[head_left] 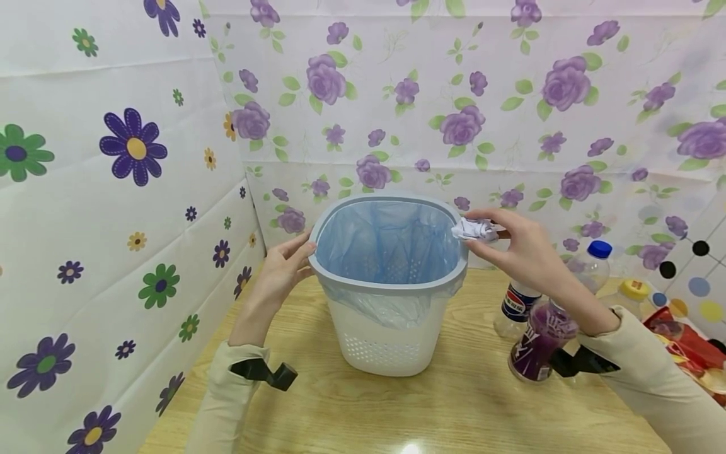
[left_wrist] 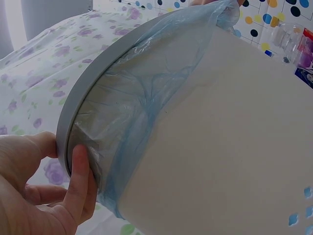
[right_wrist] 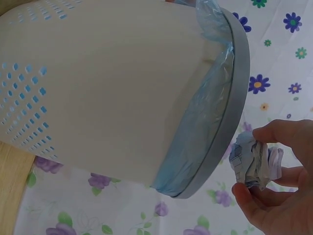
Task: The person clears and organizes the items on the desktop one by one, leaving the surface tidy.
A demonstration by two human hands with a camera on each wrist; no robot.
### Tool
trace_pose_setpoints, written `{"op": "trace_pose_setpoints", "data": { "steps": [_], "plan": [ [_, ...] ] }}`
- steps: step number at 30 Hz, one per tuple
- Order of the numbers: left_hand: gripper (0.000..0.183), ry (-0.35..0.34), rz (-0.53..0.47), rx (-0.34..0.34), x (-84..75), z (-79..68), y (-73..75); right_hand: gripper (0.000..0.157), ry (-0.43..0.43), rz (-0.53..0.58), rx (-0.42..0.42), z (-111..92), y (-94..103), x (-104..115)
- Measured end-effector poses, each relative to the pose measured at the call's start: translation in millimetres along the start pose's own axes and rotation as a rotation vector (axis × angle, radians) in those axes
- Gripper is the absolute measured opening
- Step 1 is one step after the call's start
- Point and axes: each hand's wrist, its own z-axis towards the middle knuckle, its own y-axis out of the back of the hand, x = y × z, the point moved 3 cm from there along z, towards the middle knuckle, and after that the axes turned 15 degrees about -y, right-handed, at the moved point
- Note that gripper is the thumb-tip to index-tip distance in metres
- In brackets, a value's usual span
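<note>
Currently pinching a crumpled, whitish paper wad between thumb and fingertips of the right hand, just beside the grey rim of a white, perforated plastic bin. Gripping that rim with the curled left hand. Could spill outside — if let go short of the blue plastic liner. Can spot a red-white-blue Pepsi-style label on a clear bottle — characters too small — but cannot decipher white lettering on a purple-filled bottle.

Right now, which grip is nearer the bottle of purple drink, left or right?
Right. The right grip, pinching crumpled paper, is above and left of the bottle of purple drink in the head view; the left grip is across the bin, holding its rim.
</note>
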Motion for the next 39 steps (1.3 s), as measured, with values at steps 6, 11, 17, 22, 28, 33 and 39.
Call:
{"op": "trace_pose_setpoints", "data": {
  "steps": [6,11,17,22,28,33,39],
  "plan": [
    [0.055,-0.008,-0.008,0.0,-1.4,0.0,-0.4,0.039,-0.006,-0.009,0.028,4.3,-2.2,3.2],
    [0.054,-0.015,-0.024,-0.001,-2.2,-0.3,-0.5,0.039,-0.001,-0.009,0.046,8.9,-3.8,8.5],
    [0.054,-0.017,-0.036,0.005,-0.2,0.3,-0.3,0.038,0.019,0.017,0.066,13.2,-7.8,12.6],
    [0.056,-0.021,-0.06,0.01,-0.2,0.9,-0.4,0.037,0.021,0.027,0.078,14.7,-10.3,14.3],
    [0.056,-0.025,-0.064,0.005,-1.1,0.8,-0.4,0.041,0.035,0.038,0.091,15.8,-13.3,17.4],
    [0.056,-0.031,-0.051,0.01,0.0,1.6,-0.4,0.043,0.022,0.055,0.135,14.5,-15.5,17.3],
    [0.056,-0.033,-0.046,0.011,0.4,1.2,0.7,0.04,0.011,0.092,0.143,10.1,-11.1,12.4]
  ]
}}
